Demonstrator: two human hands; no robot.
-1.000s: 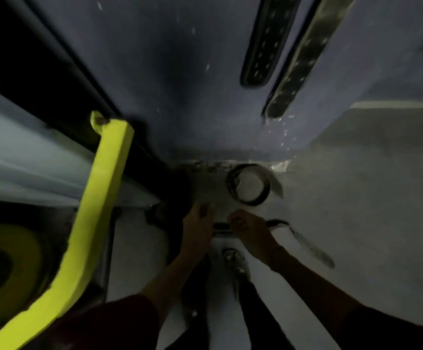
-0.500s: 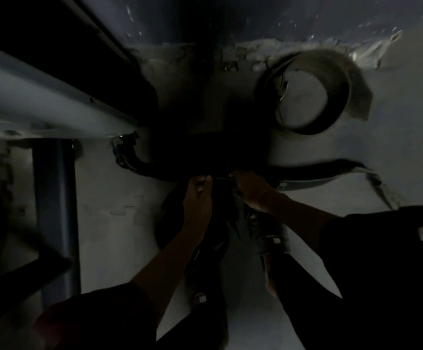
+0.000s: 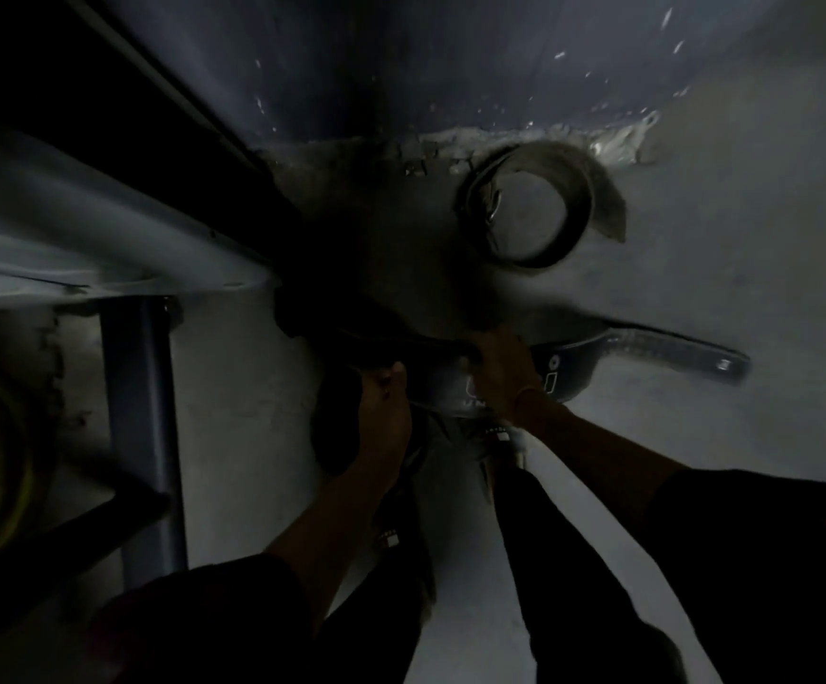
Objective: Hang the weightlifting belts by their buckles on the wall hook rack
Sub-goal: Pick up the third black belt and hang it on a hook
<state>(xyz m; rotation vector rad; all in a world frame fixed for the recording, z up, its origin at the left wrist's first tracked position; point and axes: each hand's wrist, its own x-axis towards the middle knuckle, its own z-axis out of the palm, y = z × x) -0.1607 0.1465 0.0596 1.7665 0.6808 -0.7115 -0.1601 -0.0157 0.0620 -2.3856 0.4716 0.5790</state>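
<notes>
- The right hand (image 3: 502, 367) has its fingers curled over the top edge of the wide dark leather belt (image 3: 568, 367) and clamps it tight.
- The left hand (image 3: 383, 402) reaches the darker part of the same belt, just beside the right hand. It is too dark there to tell if it grips or only touches.
- The belt lies low on the grey floor (image 3: 721, 269), at the person's feet, with its thin strap end (image 3: 687, 350) sticking out to the right.
- The belt looks thick and stiff, so it should keep its curve and not flop. It is likely a bit heavy, but not slippery and not easy to break.
- The best place to hold it is the wide middle, then the buckle end. That end is hidden in the dark on the left.
- A rolled-up dark belt (image 3: 578, 199) sits well apart, by the dark blue wall (image 3: 401, 66).
- Half a second ago the belt lay flat and looked like a thin line. Now its wide face is tipped up and pale letters show on it.
</notes>
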